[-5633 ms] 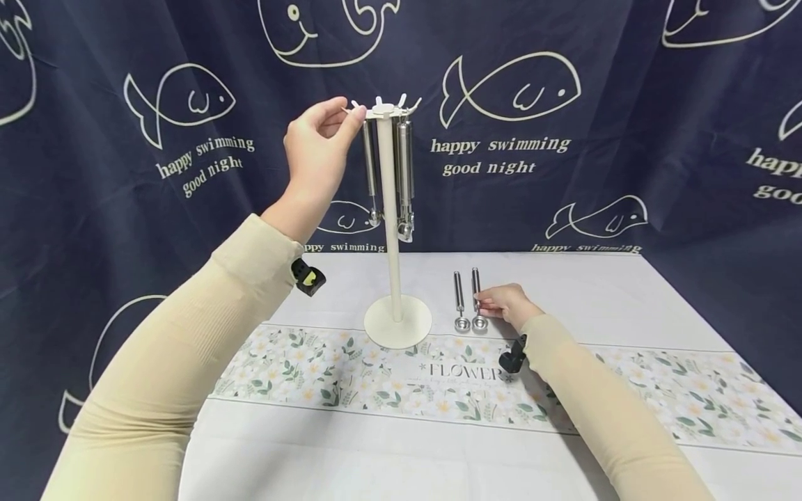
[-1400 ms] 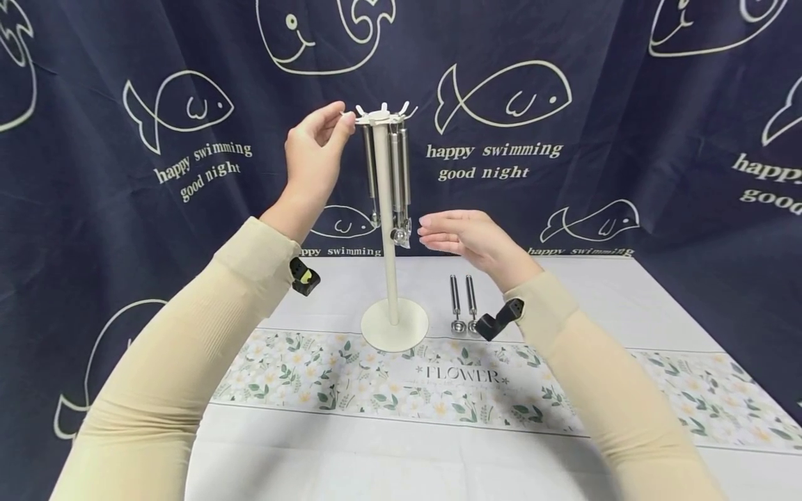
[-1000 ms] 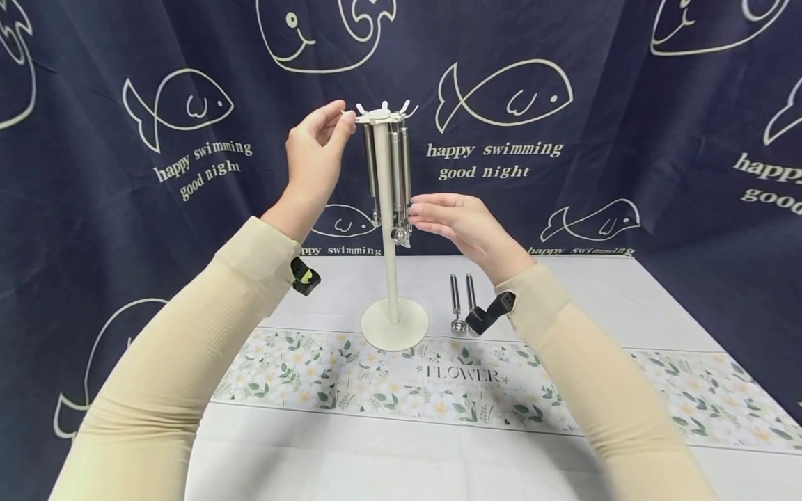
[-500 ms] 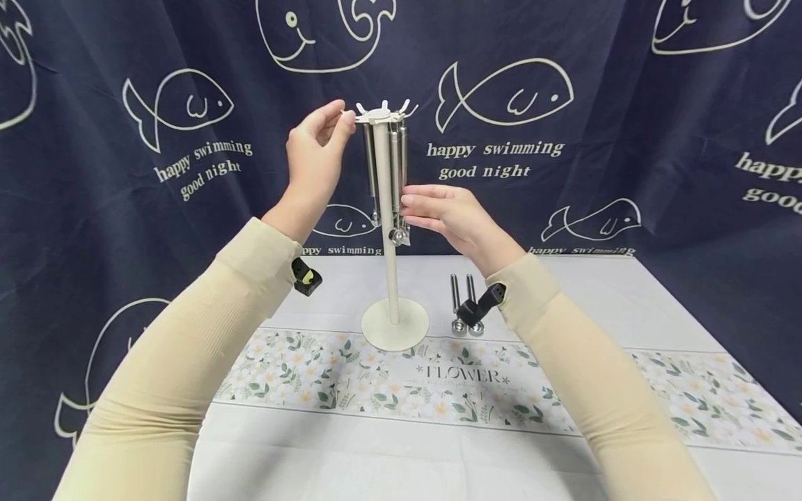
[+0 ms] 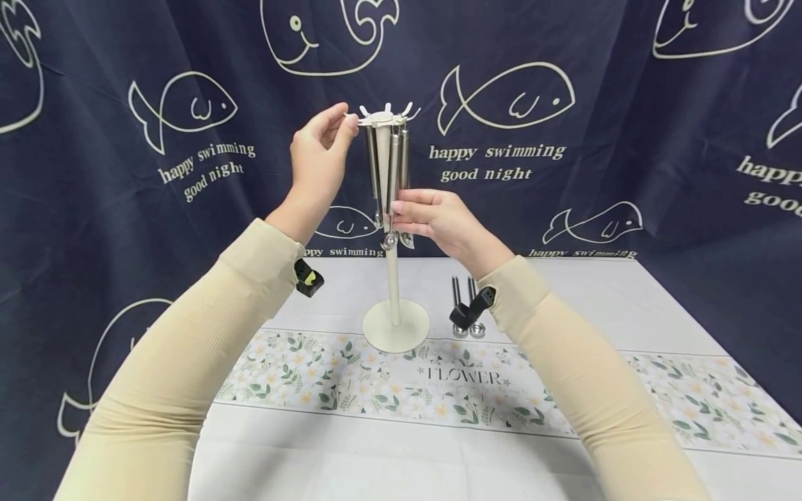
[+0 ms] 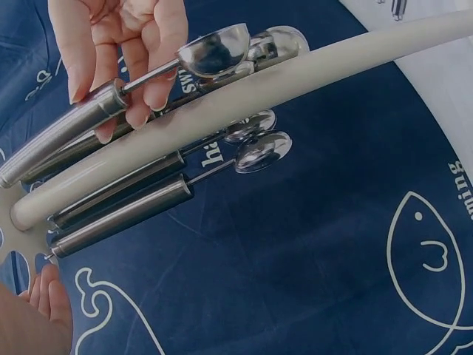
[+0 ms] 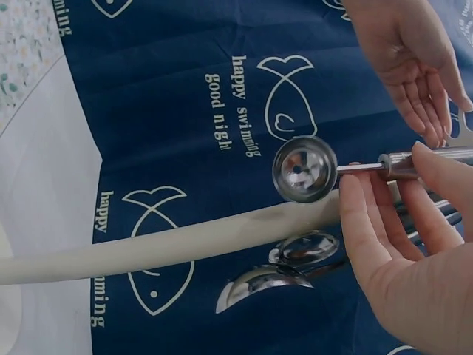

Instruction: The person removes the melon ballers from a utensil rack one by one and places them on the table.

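A cream rack (image 5: 392, 285) with a round base and a ring of hooks stands upright on the table, several steel-handled scoops (image 6: 118, 218) hanging from it. My left hand (image 5: 318, 153) pinches a hook at the left of its top. My right hand (image 5: 447, 223) holds a hanging melon baller (image 7: 304, 168) low on its handle, thumb in front and fingers behind. The baller's round bowl has a small hole, and its handle slants slightly, bowl toward the left. Behind the right fingers, a larger scoop (image 7: 259, 287) is partly hidden.
Right of the rack base, two steel scoops (image 5: 477, 330) lie side by side on the table, partly covered by the right wrist camera (image 5: 472, 309). A floral printed band (image 5: 376, 376) crosses the white tablecloth. A dark blue fish-print curtain (image 5: 501, 209) hangs close behind.
My right hand has left the scoops on the table, risen to the rack and moved left onto the hanging melon baller, whose bowl has swung slightly left. My left hand stays at the hook.
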`<state>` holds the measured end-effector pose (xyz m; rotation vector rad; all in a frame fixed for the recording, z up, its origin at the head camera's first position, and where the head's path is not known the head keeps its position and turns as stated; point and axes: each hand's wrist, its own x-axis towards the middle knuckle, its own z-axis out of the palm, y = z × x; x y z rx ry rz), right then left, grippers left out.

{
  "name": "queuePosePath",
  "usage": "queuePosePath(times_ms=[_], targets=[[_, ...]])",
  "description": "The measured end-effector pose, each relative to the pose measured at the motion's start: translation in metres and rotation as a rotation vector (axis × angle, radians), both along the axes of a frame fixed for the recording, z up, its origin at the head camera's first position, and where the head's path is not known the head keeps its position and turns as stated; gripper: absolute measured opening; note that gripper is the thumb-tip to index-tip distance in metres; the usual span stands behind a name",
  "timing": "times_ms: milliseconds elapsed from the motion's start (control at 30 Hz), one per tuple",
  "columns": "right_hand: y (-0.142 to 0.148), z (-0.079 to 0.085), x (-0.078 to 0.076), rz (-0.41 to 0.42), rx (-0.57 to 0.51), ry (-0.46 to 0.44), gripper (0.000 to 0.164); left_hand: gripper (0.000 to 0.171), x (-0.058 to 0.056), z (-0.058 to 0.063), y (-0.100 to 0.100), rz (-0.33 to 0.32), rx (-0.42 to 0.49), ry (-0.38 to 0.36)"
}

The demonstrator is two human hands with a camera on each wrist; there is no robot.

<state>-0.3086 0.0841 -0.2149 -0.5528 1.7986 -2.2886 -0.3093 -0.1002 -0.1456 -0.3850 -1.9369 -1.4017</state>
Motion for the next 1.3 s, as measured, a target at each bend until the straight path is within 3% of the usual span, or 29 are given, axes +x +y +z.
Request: queuePosePath(times_ms=[333,533,833,1033,1300], targets=[[-0.002,-0.004,0.002,0.020,-0.017,0.015,0.015,0.036,0.000,0.002,0.000,0.009,-0.010,-0.023],[-0.003,-0.003,0.004,0.002,0.005,0.006,0.024,0.037,0.003,0.004,0.000,0.031,-0.030,-0.037],[-0.003,-0.003,0.005,-0.015,0.007,0.005,0.030,0.035,0.003,0.006,0.002,0.060,-0.065,0.023],[-0.002,-0.003,0.005,-0.020,0.018,0.011,0.036,0.027,0.007,0.007,0.004,0.053,-0.049,0.059],[-0.003,-0.004,0.004,-0.034,0.040,0.008,0.040,0.034,0.015,0.008,0.008,0.077,0.009,0.084]])
